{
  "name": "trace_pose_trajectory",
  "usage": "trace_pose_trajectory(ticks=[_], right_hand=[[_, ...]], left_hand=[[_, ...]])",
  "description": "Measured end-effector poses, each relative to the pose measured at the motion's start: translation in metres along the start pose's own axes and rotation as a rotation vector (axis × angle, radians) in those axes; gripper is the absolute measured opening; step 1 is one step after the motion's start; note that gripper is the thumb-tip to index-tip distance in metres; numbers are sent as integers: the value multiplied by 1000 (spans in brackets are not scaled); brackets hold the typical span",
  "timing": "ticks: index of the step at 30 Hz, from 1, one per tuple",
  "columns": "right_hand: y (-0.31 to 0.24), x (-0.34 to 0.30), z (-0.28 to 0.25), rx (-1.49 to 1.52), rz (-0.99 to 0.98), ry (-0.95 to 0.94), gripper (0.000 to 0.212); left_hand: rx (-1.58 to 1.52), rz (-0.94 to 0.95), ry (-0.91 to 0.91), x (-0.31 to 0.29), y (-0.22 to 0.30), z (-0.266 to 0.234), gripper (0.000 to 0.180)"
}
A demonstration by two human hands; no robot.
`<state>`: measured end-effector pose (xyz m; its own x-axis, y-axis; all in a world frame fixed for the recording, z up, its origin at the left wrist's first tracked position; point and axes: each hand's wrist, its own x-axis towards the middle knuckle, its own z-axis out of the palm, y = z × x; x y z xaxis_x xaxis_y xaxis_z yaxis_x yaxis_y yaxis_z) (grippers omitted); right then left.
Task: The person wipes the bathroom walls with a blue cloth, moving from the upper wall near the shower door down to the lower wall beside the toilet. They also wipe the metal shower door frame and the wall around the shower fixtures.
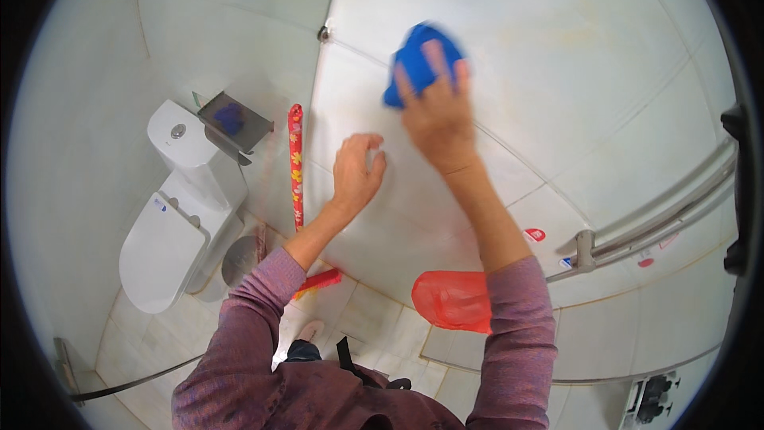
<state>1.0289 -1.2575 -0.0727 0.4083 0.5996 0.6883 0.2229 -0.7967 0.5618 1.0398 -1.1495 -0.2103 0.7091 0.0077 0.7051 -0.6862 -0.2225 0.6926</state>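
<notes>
My right hand [440, 115] is stretched out far ahead and presses a bunched blue cloth [423, 49] against the white tiled wall [549, 48]. Its fingers spread over the cloth, slightly blurred. Lower and to the left, my left hand [358, 171] is raised near the same wall with nothing in it. Its fingers are loosely bent and the thumb stands apart. Whether it touches the tiles I cannot tell.
A broom [297, 167] with a red flowered handle leans left of my left hand. Further left stand a white toilet [163, 255] and a grey wall holder [251, 126]. A red plastic item [450, 300] sits below my right forearm, near a metal rail [660, 227].
</notes>
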Motion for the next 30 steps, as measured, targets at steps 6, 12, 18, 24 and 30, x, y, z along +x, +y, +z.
trace_pose_trajectory(ticks=[6,12,18,24,30], right_hand=[[-17,50,37,97,-225,97,15],[53,96,-6,-97,-81,399,26],[-9,22,35,-55,288,226,27],[-126,-86,94,412,172,41,17],[-194,-193,108,674,483,-415,22]], left_hand=[[-36,-44,-14,-7,-11,0,21],[-92,-25,153,40,-7,-14,16],[-250,109,371,110,18,-37,25],[135,513,210,122,40,-35,44],[445,707,468,135,15,22,53]])
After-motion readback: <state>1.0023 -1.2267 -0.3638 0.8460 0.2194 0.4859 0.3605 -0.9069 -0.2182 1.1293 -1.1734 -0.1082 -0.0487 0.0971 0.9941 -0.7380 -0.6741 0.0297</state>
